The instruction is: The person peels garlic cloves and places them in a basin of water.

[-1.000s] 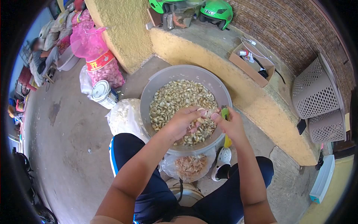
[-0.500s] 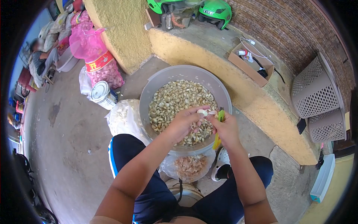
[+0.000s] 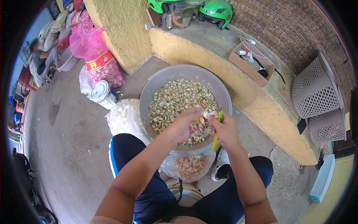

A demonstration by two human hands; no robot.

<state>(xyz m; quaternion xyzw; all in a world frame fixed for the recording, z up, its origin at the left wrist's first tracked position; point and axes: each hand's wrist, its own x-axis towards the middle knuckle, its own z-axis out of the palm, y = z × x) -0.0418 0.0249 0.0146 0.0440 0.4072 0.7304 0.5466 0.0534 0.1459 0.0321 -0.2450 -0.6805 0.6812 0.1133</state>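
Pinching left hand [image 3: 183,126]: fingers nearly closed on a smooth white clove [image 3: 205,113], over the tub [image 3: 223,94].
Right hand [image 3: 226,130]: fingers curled round a yellow-green cutter [image 3: 215,142].
Tub: round grey plastic, loose cloves [image 3: 175,99] inside.
Bag [image 3: 168,170]: clear, papery skins [image 3: 190,166].

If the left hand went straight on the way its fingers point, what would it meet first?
Probably the right hand with its slim yellow-green tool, just past the small whitish clove in the left hand; depth is unclear.
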